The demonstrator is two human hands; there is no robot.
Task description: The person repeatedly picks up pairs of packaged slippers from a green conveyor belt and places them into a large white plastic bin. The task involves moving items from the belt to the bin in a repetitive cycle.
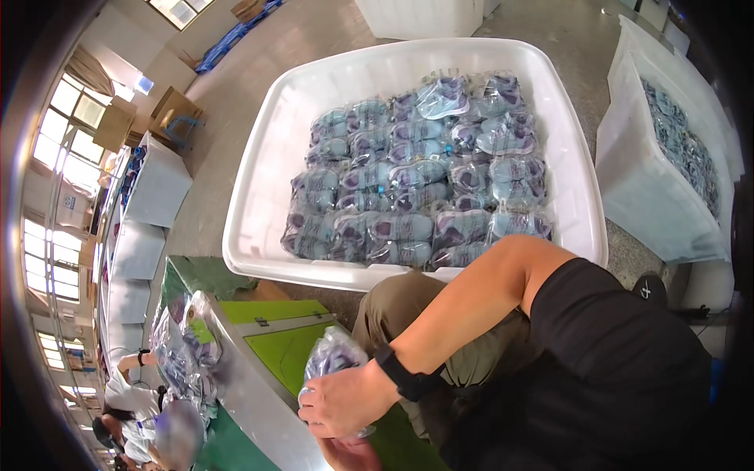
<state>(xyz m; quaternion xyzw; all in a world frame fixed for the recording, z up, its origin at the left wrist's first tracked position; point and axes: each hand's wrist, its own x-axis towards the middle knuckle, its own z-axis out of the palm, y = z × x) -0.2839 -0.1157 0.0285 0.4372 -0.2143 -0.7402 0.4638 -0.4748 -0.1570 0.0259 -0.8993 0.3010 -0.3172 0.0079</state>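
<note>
My right hand point(345, 402), with a black band on its wrist, grips a clear plastic bag point(334, 355) holding a grey and purple shoe, over the edge of a green-topped table point(283, 341). My left hand point(351, 454) is just below it at the frame's lower edge, partly hidden, touching the underside of the same bag. Beyond my knee stands a large white tub point(267, 157) filled with several rows of the same bagged shoes point(416, 184).
More bagged shoes point(184, 345) lie piled on the table's left side. A second white tub point(652, 196) with bags stands at the right. Other people point(137, 400) work at the lower left. White tables point(157, 184) line the windowed wall.
</note>
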